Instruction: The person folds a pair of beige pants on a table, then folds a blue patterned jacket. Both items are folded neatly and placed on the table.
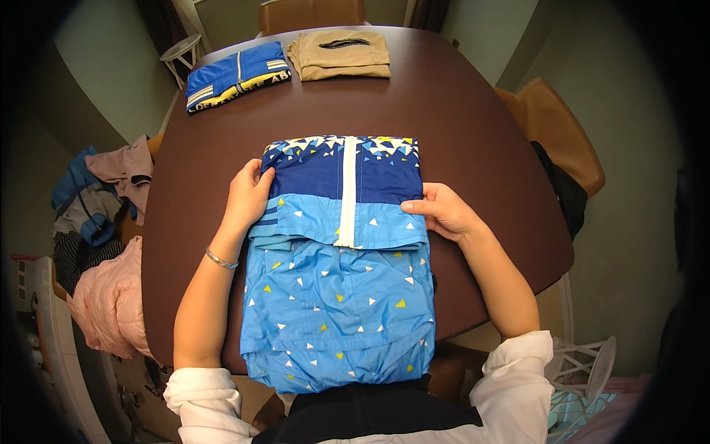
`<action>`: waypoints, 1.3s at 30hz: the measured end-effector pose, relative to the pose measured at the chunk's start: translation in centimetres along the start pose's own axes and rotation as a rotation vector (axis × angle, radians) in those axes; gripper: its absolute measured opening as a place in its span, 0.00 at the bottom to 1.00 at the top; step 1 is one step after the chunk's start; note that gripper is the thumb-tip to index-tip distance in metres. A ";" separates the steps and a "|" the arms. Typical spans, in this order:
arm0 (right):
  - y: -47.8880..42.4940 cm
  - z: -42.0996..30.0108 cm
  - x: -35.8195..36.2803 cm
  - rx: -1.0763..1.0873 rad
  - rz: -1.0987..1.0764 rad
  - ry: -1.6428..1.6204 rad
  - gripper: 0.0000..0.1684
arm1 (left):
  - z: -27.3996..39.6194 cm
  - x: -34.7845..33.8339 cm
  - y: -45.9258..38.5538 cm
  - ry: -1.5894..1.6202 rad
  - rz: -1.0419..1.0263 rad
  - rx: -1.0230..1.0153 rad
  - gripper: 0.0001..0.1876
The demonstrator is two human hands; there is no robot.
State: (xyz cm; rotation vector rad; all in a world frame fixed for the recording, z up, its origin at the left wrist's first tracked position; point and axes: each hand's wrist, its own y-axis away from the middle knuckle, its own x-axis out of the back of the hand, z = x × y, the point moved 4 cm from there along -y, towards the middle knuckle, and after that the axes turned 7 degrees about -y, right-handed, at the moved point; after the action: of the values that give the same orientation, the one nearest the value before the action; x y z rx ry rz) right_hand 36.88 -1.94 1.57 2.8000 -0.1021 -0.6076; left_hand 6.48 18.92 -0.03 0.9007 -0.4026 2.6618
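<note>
A blue zip-front jacket (338, 299) lies before me on a dark brown table (471, 133), its lower end reaching over the near edge towards my body. Its navy upper section and white zip form a folded panel on top, patterned with white and yellow triangles. My left hand (249, 191) grips the jacket's left side beside the navy part, thumb on top. On the opposite side, my right hand (444, 211) pinches the light blue edge, its thumb above the cloth and its fingers partly hidden beneath.
A folded blue jacket (222, 75) with lettered trim and folded khaki trousers (344, 58) lie at the table's far side. Garments, including a pink puffy coat (111, 299), hang at the left. Tan chairs (566, 133) stand around. A white lattice stool (582, 366) is at lower right.
</note>
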 end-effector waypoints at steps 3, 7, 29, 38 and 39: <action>0.0 -0.5 0.1 -0.005 -0.010 0.160 0.18 | -1.8 -0.3 -0.5 0.068 -0.005 -0.015 0.11; 0.6 -0.9 -0.1 -0.014 0.045 0.358 0.22 | -1.1 -0.5 -0.5 0.097 -0.099 0.031 0.08; -2.2 0.5 -2.7 0.450 0.025 1.452 0.61 | 8.3 -1.7 4.7 -0.655 -0.379 -0.606 0.55; -3.9 -0.8 -2.9 0.573 -0.012 1.388 0.57 | 7.8 -1.2 5.0 -0.662 -0.291 -0.551 0.53; -3.8 -0.8 -3.2 0.595 -0.004 1.380 0.56 | 7.6 -1.1 5.2 -0.657 -0.259 -0.553 0.53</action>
State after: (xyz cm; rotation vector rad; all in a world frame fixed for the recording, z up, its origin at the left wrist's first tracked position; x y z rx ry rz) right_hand 34.36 2.35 2.45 3.0265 0.0172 1.5979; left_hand 9.50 11.28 4.23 1.4775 -1.0199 1.8110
